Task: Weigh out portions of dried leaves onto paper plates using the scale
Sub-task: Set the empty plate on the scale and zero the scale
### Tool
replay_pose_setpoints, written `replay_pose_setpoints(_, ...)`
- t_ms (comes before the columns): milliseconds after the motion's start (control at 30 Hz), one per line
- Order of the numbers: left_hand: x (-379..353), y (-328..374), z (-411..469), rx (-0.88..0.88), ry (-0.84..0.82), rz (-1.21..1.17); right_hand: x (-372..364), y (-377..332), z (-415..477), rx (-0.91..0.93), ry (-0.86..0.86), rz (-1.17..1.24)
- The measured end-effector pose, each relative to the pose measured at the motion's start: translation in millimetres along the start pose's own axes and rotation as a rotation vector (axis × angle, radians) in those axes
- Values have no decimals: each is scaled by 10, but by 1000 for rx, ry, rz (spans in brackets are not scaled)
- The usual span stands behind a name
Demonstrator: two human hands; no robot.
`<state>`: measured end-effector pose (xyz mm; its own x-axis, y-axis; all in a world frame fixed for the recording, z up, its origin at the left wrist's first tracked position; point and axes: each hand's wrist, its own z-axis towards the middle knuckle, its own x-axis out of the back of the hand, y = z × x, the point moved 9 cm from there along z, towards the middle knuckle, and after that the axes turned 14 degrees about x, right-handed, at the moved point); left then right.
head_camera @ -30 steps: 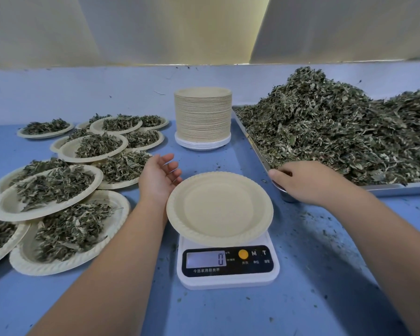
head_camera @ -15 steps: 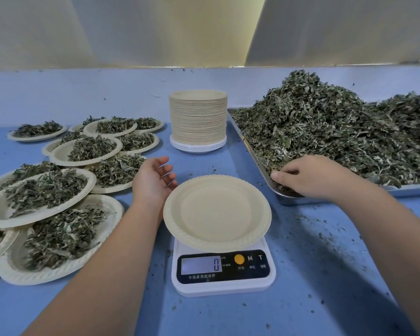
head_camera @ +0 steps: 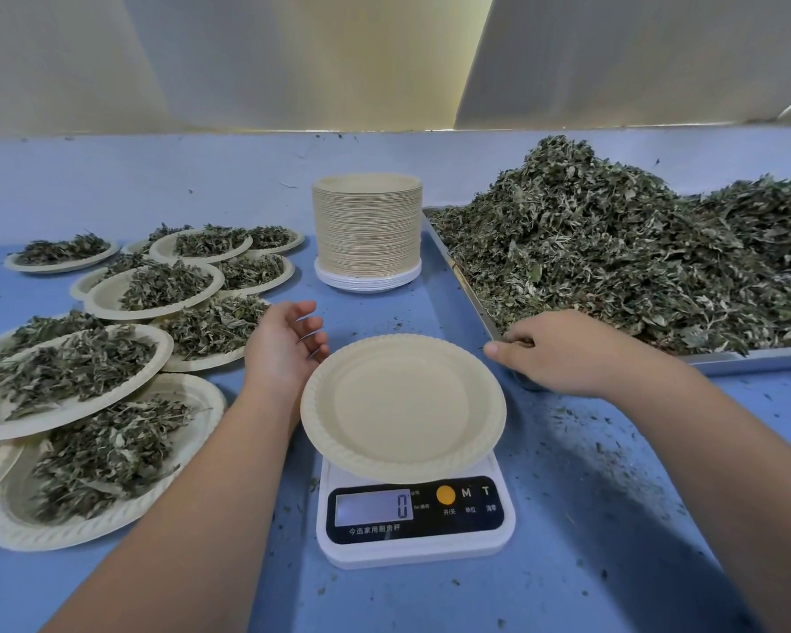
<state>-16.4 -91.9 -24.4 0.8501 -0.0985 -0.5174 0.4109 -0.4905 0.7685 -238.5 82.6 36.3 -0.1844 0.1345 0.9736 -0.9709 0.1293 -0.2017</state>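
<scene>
An empty beige paper plate (head_camera: 403, 406) sits on a white digital scale (head_camera: 414, 518) whose display reads 0. My left hand (head_camera: 284, 344) hovers open just left of the plate, palm facing it, fingers apart. My right hand (head_camera: 562, 351) rests at the near left corner of a metal tray (head_camera: 750, 358) heaped with dried green leaves (head_camera: 622, 262); its fingers curl down into the leaves at the pile's edge, and a few leaves show under the fingertips.
Several paper plates filled with leaves (head_camera: 74, 372) lie overlapping on the blue table to the left. A tall stack of unused plates (head_camera: 367, 228) stands behind the scale. Leaf crumbs are scattered on the table (head_camera: 590, 472) to the right of the scale.
My right hand has shifted a little along the tray's near corner and curled its fingers into the leaves. The left hand stays open beside the plate. The scale still reads 0.
</scene>
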Motion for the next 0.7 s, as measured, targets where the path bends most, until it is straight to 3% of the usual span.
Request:
replay_pose_setpoints(433, 13, -4, 57, 29, 6, -7, 161, 200, -7, 54, 266, 85)
replay_pose_setpoints(700, 5, -8, 81, 24, 4, -9, 518, 486, 57, -96, 532, 184)
